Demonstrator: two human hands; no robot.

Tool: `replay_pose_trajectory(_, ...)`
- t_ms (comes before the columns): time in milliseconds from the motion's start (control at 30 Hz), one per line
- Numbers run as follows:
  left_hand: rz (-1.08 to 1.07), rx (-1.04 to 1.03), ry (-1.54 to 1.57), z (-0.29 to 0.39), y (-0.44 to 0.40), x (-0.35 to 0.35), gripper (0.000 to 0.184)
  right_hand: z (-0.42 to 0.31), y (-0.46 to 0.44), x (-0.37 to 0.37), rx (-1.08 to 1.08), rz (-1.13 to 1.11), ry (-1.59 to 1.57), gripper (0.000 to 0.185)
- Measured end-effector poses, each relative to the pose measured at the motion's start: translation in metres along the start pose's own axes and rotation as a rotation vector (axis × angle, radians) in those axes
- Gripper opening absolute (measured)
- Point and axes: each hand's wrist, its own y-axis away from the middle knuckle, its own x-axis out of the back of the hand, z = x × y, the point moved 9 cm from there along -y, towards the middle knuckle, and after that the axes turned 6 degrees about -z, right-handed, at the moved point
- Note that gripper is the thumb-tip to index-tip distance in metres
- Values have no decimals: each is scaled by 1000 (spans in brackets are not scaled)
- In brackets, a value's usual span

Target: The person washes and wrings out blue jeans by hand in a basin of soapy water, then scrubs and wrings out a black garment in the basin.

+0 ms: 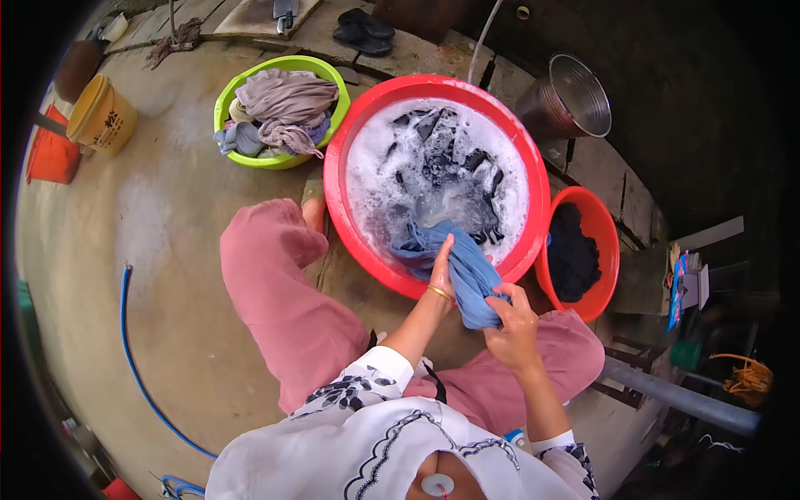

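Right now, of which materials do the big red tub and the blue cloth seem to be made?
Red tub: probably moulded plastic, smooth and slightly glossy, judging by its even colour and rounded rim. Blue cloth: soft fabric, matt, judging by its loose folds; fibre unclear.

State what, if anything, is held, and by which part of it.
A blue cloth: left grip on its side, right grip at its near end.
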Motion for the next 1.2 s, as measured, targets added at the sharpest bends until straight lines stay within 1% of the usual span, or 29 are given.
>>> replay_pose_trajectory(33,14,14,-7,-4,-3,8,64,5,6,2,-19,5,-8,41)
replay_pose_trajectory(100,29,-2,-4,-4,-12,4,54,17,11,17,-89,64,-88,46)
replay_pose_trajectory(133,83,11,3,-7,-14,5,39,25,14,23,-189,-9,-192,53)
replay_pose_trajectory(167,79,28,-11,-6,-19,2,39,23,12,37,-199,11,-190,53)
replay_pose_trajectory(233,60,36,-122,1,-28,-2,31,-5,7,61,80,61,137,66)
replay_pose_trajectory(267,117,25,-184,2,-22,-15,27,-6,7,62,177,56,138,76)
replay_pose_trajectory(300,113,33,-202,-1,-18,-29,27,0,4,65,171,75,137,76)
replay_pose_trajectory(367,38,-30,-216,0,-15,-64,29,-16,0,78,422,217,136,75)
replay_pose_trajectory(400,37,-28,-270,1,-13,-75,31,-23,-5,89,485,291,159,65)
replay_pose_trajectory(433,34,-32,-283,2,-12,-86,31,-19,-11,93,488,304,155,65)
replay_pose_trajectory(500,43,-18,-303,3,-6,-113,33,-4,-20,112,446,448,1,52)
replay_pose_trajectory(533,48,-13,-310,7,-6,-122,32,6,-27,126,388,569,-71,35)
replay_pose_trajectory(567,103,16,-282,11,-7,-124,28,17,-35,127,384,581,-74,35)
replay_pose_trajectory(633,161,-68,-355,24,3,-149,26,94,-54,118,-24,625,-455,29)
replay_pose_trajectory(667,151,-91,-388,31,0,-155,18,113,-61,105,-31,630,-455,29)
replay_pose_trajectory(700,153,-84,-391,34,-4,-156,18,150,-71,75,-163,574,-712,29)
replay_pose_trajectory(733,109,-163,-527,44,-9,-164,20,175,-77,49,-293,505,-967,29)
replay_pose_trajectory(767,65,-243,-662,54,-11,-171,22,174,-81,41,-297,504,-969,29)
replay_pose_trajectory(800,-5,-235,-739,53,-4,-189,15,176,-86,0,-481,425,-1414,31)
replay_pose_trajectory(833,7,-228,-741,55,-2,-191,15,167,-88,-41,-671,323,-1856,33)
replay_pose_trajectory(867,-27,-227,-823,58,-1,-196,17,167,-88,-50,-686,326,-1862,33)
replay_pose_trajectory(900,-62,-224,-905,62,-2,-197,20,150,-96,-69,-643,78,-1983,34)
replay_pose_trajectory(933,-108,-173,-906,66,-12,-189,23,130,-101,-85,-588,-176,-2089,34)
replay_pose_trajectory(967,-97,-160,-908,72,-13,-185,23,122,-105,-89,-601,-166,-2100,34)
replay_pose_trajectory(1033,-96,-83,-979,76,-15,-183,26,92,-113,-100,-698,-310,-2254,36)
replay_pose_trajectory(1067,-131,-20,-1010,75,-14,-187,31,96,-113,-109,-726,-303,-2262,36)
replay_pose_trajectory(1133,-131,37,-987,74,-11,-196,33,76,-116,-122,-655,-580,-2454,36)
replay_pose_trajectory(1167,-162,88,-987,72,-12,-201,35,73,-119,-123,-656,-578,-2462,36)
replay_pose_trajectory(1200,-158,92,-988,75,-13,-201,35,70,-120,-124,-691,-578,-2433,37)
